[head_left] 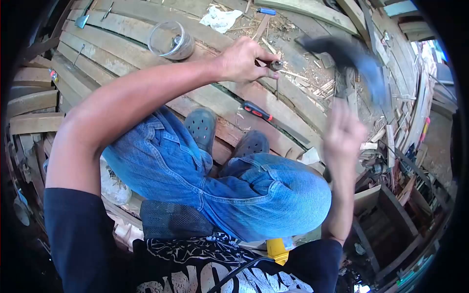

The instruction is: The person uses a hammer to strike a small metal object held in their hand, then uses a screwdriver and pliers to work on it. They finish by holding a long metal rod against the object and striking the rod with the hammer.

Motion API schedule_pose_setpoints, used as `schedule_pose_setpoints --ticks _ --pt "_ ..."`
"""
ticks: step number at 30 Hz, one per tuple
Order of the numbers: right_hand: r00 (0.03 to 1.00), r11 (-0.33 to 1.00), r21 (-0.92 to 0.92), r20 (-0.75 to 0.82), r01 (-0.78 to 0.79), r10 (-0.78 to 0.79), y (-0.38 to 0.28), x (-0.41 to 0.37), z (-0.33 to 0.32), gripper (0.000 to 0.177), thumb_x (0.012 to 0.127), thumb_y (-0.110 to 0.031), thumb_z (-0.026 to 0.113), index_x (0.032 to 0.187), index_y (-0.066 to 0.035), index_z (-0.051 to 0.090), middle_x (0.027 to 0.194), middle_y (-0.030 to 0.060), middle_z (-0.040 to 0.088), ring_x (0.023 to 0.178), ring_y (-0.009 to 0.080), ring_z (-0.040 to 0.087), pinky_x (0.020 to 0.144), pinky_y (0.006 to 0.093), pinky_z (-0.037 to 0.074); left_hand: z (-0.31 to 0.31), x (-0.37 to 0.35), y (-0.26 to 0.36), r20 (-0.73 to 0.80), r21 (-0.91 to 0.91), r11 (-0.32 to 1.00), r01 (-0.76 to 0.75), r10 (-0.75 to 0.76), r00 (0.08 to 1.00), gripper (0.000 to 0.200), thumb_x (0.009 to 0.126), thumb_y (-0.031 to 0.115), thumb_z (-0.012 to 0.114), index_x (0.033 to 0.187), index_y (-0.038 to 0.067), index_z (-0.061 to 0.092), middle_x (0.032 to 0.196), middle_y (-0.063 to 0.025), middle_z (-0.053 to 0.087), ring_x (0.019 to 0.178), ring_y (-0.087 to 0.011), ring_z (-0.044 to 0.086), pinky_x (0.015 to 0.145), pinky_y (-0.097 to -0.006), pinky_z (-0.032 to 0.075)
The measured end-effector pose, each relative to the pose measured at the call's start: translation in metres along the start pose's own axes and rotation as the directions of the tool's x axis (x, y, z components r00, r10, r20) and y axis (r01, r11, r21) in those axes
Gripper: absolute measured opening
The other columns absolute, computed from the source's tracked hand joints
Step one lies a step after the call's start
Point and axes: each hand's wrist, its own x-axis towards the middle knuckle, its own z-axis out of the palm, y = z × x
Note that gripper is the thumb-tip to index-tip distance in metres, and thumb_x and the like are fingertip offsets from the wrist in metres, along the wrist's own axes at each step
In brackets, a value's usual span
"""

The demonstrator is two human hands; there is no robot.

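Observation:
My left hand (246, 61) is closed on a small dark metal piece (276, 65) above the planks, with a thin rod (277, 89) pointing down below the fingers. On the right, my right hand (344, 129), smeared by motion, is wrapped round the handle of a hammer (349, 61). The hammer's dark, blurred head is raised beyond the hand, to the right of my left hand and apart from it. A red and black screwdriver (257, 111) lies on the planks between my hands.
Wooden planks (205, 93) run under my shoes. A clear round container (171, 40) stands at the upper left. Beyond my left hand lie a white cloth (221, 18), a blue-handled tool (266, 11) and wood chips. An open wooden frame (386, 229) is at the lower right.

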Motion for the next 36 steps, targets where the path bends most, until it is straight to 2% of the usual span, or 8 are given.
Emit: schedule_pose_setpoints --ticks 1,2,6,11,17,23,29,36 --pt "0.935 0.970 -0.159 0.279 -0.182 0.221 -0.002 0.004 0.007 0.038 0.097 -0.030 0.052 0.089 0.006 0.060 0.061 0.0184 0.059 0.047 0.0248 0.048 0.051 0.0393 0.040 -0.001 0.001 0.002 0.000 0.005 1.000 -0.013 0.013 1.000 0.037 0.076 0.027 0.078 0.106 0.008 0.071 0.087 -0.0137 0.071 0.079 -0.0200 0.071 0.075 -0.0281 0.054" --pt "0.988 0.990 -0.136 0.145 -0.040 0.059 0.009 0.001 0.020 0.033 0.095 -0.028 0.057 0.085 0.003 0.063 0.047 0.0088 0.048 0.044 0.0119 0.047 0.043 0.0332 0.036 -0.001 0.002 0.004 0.011 0.003 1.000 0.008 -0.008 1.000 0.036 0.076 0.026 0.078 0.106 0.008 0.071 0.087 -0.0139 0.071 0.078 -0.0198 0.071 0.074 -0.0281 0.055" --pt "0.992 0.977 0.174 0.003 -0.123 0.124 -0.007 0.002 0.002 0.036 0.100 -0.031 0.048 0.078 -0.005 0.059 0.055 -0.0079 0.038 0.046 0.0027 0.034 0.043 0.0241 0.022 -0.001 -0.002 -0.001 -0.028 -0.026 1.000 0.004 -0.005 1.000 0.036 0.076 0.026 0.078 0.106 0.008 0.071 0.085 -0.0140 0.071 0.074 -0.0184 0.071 0.070 -0.0280 0.055" --pt "0.995 0.990 0.133 -0.099 0.034 -0.021 -0.004 -0.005 -0.009 0.039 0.101 -0.029 0.045 0.073 -0.004 0.054 0.055 -0.0037 0.043 0.047 0.0051 0.037 0.044 0.0253 0.029 0.000 0.000 -0.003 -0.046 0.002 1.000 -0.027 0.027 0.999 0.033 0.076 0.025 0.078 0.104 0.008 0.071 0.085 -0.0145 0.071 0.072 -0.0182 0.071 0.070 -0.0288 0.054" --pt "0.986 0.998 -0.045 0.162 -0.034 0.041 0.004 0.002 0.014 0.031 0.096 -0.028 0.055 0.092 0.001 0.065 0.048 0.0070 0.044 0.043 0.0102 0.042 0.040 0.0313 0.030 -0.011 0.003 0.002 0.061 0.008 0.992 0.129 -0.129 0.990 0.041 0.075 0.036 0.076 0.106 0.009 0.071 0.090 -0.0138 0.071 0.081 -0.0267 0.069 0.079 -0.0322 0.054" --pt "0.999 0.959 0.280 -0.033 -0.031 0.042 -0.009 0.005 -0.025 0.035 0.102 -0.026 0.044 0.073 -0.007 0.050 0.056 -0.0080 0.036 0.045 -0.0021 0.032 0.039 0.0152 0.020 -0.002 -0.001 -0.004 -0.048 0.001 1.000 0.003 -0.003 0.999 0.035 0.075 0.024 0.078 0.104 0.005 0.071 0.086 -0.0137 0.071 0.073 -0.0205 0.071 0.073 -0.0286 0.056" --pt "0.976 0.986 -0.162 0.207 -0.037 0.070 -0.001 0.003 0.014 0.036 0.095 -0.030 0.057 0.083 0.003 0.062 0.047 0.0135 0.046 0.040 0.0183 0.044 0.043 0.0360 0.036 -0.006 0.002 0.009 0.020 0.011 1.000 -0.001 0.000 1.000 0.033 0.076 0.025 0.078 0.101 0.005 0.071 0.086 -0.0143 0.071 0.074 -0.0176 0.071 0.071 -0.0286 0.055" --pt "0.995 0.967 0.234 -0.002 -0.097 0.100 -0.002 0.001 -0.005 0.036 0.098 -0.029 0.052 0.072 -0.004 0.054 0.051 -0.0017 0.043 0.046 0.0046 0.039 0.042 0.0260 0.028 -0.003 -0.003 0.000 -0.030 0.015 1.000 -0.018 0.019 0.999 0.036 0.076 0.027 0.078 0.105 0.006 0.070 0.086 -0.0139 0.071 0.075 -0.0201 0.071 0.071 -0.0288 0.055"
